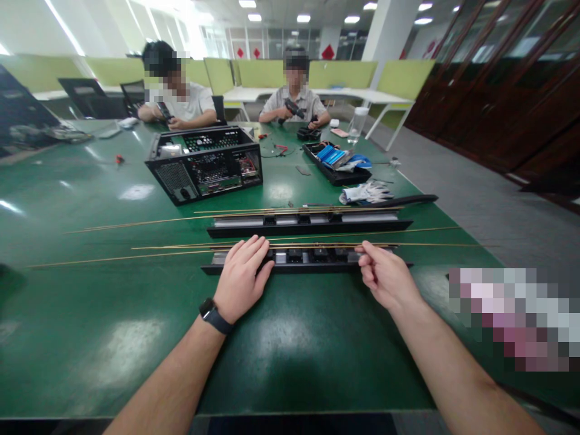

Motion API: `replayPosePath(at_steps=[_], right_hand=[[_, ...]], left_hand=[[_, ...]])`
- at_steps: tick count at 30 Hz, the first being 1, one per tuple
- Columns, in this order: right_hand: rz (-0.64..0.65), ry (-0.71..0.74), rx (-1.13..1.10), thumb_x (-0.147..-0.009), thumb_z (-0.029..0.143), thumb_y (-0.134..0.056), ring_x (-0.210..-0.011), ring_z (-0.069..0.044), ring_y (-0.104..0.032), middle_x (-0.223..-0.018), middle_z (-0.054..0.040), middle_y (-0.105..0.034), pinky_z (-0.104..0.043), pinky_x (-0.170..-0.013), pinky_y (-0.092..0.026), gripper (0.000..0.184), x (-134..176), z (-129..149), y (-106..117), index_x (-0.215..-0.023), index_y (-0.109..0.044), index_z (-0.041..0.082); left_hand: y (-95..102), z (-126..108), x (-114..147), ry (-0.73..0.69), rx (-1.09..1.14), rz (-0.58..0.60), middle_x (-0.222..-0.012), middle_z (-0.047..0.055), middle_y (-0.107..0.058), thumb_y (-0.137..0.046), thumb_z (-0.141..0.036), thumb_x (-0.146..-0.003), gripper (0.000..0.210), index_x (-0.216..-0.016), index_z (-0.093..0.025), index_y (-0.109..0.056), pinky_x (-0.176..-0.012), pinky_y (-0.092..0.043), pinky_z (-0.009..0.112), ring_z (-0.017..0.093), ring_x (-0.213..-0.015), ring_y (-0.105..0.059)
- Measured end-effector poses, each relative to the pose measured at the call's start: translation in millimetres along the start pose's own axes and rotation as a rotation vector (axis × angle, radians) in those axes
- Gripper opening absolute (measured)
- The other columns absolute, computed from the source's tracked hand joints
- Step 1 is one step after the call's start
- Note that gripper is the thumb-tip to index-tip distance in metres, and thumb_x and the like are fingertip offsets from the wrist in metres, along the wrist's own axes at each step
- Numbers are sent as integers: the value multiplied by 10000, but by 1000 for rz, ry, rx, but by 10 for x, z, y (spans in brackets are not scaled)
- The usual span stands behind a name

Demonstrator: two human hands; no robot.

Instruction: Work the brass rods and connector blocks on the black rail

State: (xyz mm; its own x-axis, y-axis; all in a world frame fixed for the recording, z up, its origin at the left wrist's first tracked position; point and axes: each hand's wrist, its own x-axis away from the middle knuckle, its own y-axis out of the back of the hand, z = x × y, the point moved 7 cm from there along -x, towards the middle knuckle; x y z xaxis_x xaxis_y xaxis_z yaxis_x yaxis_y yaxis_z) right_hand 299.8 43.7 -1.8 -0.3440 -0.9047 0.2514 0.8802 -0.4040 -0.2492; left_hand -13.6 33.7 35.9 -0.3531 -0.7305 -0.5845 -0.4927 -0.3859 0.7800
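Note:
Across the green table in front of me lies a long black rail (312, 268) with silvery and black blocks along its channel. My left hand (244, 269), a dark watch on its wrist, rests flat over the rail's left part, fingers stretched out. Thin brass-coloured rods (172, 247) run under or beside those fingers. With thumb and forefinger together, my right hand (378, 269) pinches a thin brass-coloured rod (435, 244) above the rail's right part. Just beyond lies a second, similar black rail (308, 228), with more thin rods (254, 212) along its far side.
An open black computer case (203, 172) stands at the back left. Towards the back right are a black tray (351, 176) with blue items, white gloves (366, 193), and a water bottle (357, 125). Two people sit across the table (113, 290); one holds a power drill (294, 109).

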Motion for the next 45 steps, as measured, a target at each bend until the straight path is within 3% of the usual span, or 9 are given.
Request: replayPosePath(at_steps=[5,11,22,32,37,45], right_hand=[[-34,-15,-23,-820,386,-817,-317,-48,-393,-558,30,-590,-150,-243,-237,270,-14,-5,34,-846,-695,146],[19,-27,55,-812,426,-825,-303,-48,-389,-589,-3,-641,-156,-235,-217,325,-7,-5,-13,-875,-716,126],[-14,-29,-9,-833,368,-806,-315,-46,-398,-561,25,-600,-146,-239,-239,254,-25,-11,45,-859,-710,134],[65,-47,50,-849,383,-802,-316,-39,-388,-593,17,-629,-142,-235,-229,269,5,-12,-32,-891,-727,127],[19,-35,11,-852,348,-796,-318,-41,-396,-571,29,-598,-143,-237,-240,235,4,-2,-2,-858,-717,127],[21,-44,44,-860,417,-789,-297,-46,-386,-575,11,-624,-151,-231,-211,303,-34,-26,15,-884,-707,126]], left_hand=[[8,-5,-3,-3,-8,-9,-1497,109,-611,-548,-322,-1026,462,-1480,-234,-551,-1217,-398,527,284,-1440,-528],[4,-6,-4,-3,-3,-2,-1497,110,-610,-556,-327,-1022,465,-1478,-235,-554,-1216,-396,530,289,-1441,-526],[8,-11,-2,-12,-14,-13,-1486,119,-619,-569,-324,-1017,463,-1467,-212,-565,-1213,-404,525,292,-1435,-532],[14,-19,5,-32,-26,-31,-1481,124,-622,-579,-324,-1014,468,-1465,-199,-564,-1206,-415,520,292,-1427,-541],[18,-22,2,-30,-29,-32,-1473,129,-629,-580,-319,-1014,467,-1463,-195,-566,-1204,-419,521,289,-1420,-549],[3,-4,7,-23,-16,-26,-1481,122,-623,-578,-329,-1011,494,-1492,-221,-547,-1205,-419,537,298,-1428,-540]])
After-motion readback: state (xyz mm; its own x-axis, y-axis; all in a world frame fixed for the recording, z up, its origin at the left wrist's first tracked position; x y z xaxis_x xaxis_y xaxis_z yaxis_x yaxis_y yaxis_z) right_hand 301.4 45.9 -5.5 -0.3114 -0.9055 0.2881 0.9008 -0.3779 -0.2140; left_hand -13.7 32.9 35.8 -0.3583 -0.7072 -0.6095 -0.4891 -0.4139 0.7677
